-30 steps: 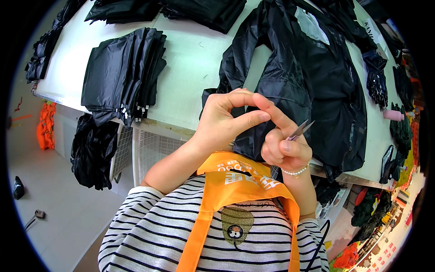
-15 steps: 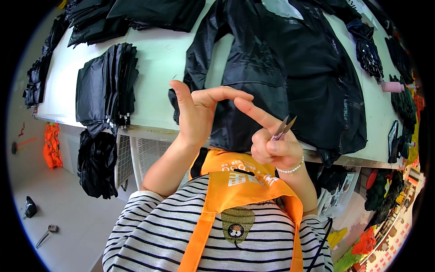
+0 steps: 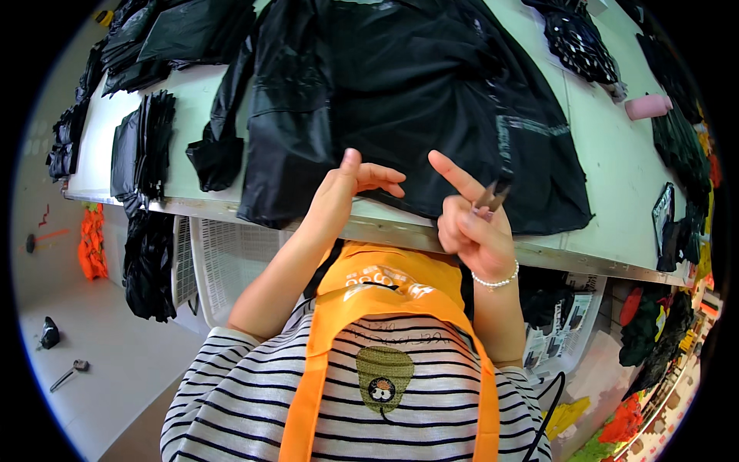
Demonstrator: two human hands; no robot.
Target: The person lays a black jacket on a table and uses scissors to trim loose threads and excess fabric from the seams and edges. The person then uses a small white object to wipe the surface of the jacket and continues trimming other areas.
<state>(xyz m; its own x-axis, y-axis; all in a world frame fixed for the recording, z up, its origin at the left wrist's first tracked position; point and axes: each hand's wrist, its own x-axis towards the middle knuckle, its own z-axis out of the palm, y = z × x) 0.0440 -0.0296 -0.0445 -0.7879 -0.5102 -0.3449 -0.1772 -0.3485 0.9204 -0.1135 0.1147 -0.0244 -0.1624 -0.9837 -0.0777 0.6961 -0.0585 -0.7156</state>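
Gripping small snips [image 3: 488,202] in my right hand [image 3: 479,239], head view: curled fingers are closing round the handles, index finger pointing free; blades are blurring, so I cannot tell how far they are parting. My left hand [image 3: 335,196] is hovering with fingers loosely spread, gripping nothing that is showing; a stray thread would be too fine to make out. Black garment [image 3: 416,100] is lying spread across the table [image 3: 616,185] ahead of both hands, its lower border coming near the front edge [image 3: 385,227]; what looks like a sleeve [image 3: 218,162] is lying out to the left. Judging the step: I should be tucking the blades in, turning tips away from cloth and left fingers, and letting the free fingers do the handling. My beaded bracelet [image 3: 496,283] is possibly risking a snag. Edges and room: a folded black stack [image 3: 132,150] is limiting leftward reach, a white basket [image 3: 231,254] is sitting below the edge, and a pale strip of table is running between the garment and a pink cylinder [image 3: 648,107], offering swinging room rightward.
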